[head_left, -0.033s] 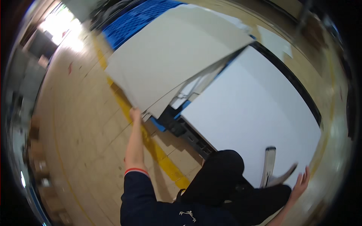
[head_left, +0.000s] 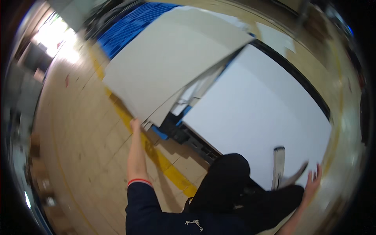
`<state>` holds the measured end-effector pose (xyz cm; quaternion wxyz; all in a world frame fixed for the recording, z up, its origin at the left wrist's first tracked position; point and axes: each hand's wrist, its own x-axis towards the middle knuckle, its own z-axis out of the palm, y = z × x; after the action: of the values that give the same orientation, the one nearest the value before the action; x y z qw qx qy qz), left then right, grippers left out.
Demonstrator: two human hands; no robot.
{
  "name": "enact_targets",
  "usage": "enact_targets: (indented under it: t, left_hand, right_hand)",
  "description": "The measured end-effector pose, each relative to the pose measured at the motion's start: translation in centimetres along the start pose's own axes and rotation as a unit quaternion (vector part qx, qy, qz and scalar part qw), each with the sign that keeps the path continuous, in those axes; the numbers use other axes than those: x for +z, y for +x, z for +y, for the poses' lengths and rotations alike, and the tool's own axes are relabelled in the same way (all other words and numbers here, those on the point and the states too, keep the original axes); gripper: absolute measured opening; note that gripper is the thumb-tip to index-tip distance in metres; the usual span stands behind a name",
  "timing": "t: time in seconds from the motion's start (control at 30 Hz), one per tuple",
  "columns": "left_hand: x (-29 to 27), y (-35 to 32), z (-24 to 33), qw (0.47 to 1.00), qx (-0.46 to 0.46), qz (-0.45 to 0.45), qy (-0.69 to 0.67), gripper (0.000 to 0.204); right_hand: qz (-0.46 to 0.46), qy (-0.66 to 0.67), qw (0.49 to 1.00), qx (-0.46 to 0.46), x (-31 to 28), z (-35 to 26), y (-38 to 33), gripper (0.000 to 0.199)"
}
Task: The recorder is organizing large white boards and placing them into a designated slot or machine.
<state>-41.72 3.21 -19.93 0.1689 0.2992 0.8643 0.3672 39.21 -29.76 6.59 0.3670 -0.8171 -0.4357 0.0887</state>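
My left hand [head_left: 135, 124] is at the near left corner of a large pale grey sheet [head_left: 172, 58], its fingers closed on the edge. The sheet lies slanted over a blue pallet, its near right edge lifted in a fold. Beside it to the right is a flat stack of white sheets [head_left: 262, 105]. My right hand [head_left: 312, 182] is over the near right edge of the white stack with fingers apart, holding nothing. Near it on the white top lies a two-armed tool [head_left: 278, 166], pale with a dark end; its kind I cannot make out.
A blue pallet [head_left: 127, 33] shows behind the grey sheet. Dark pallet framing [head_left: 196, 143] borders the white stack's near left side. My bent knee in black trousers [head_left: 229, 172] rests over the stack's near edge. A yellow line [head_left: 172, 176] crosses the tiled floor. Loose paper [head_left: 276, 39] lies beyond.
The whole view has shifted slightly. My left hand stays on the grey sheet's corner. The fingers of my right hand look a little higher and more upright.
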Motion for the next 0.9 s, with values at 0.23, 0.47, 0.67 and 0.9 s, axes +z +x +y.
enact_targets:
  t: [0.23,0.47,0.67,0.9]
  left_hand:
    - [3.8,-1.9,3.4,0.972,-0.181,-0.035,-0.143,0.016]
    - [9.4,-23.1,13.2,0.874,0.386,-0.293,0.036,0.028]
    - [9.0,-25.9,15.8,0.839,0.419,-0.331,0.103,0.028]
    - [7.1,-36.2,16.9,0.693,0.396,-0.602,0.013,0.021]
  right_hand:
    - [-0.324,0.173,0.917,0.153,-2.0,5.0,1.3,0.076]
    - [-0.237,0.108,0.946,0.193,2.1,8.5,-0.1,0.026]
    - [-0.063,0.135,0.971,0.185,1.2,10.8,-2.4,0.018]
    - [0.238,0.098,0.89,0.377,-11.2,21.0,-18.5,0.02]
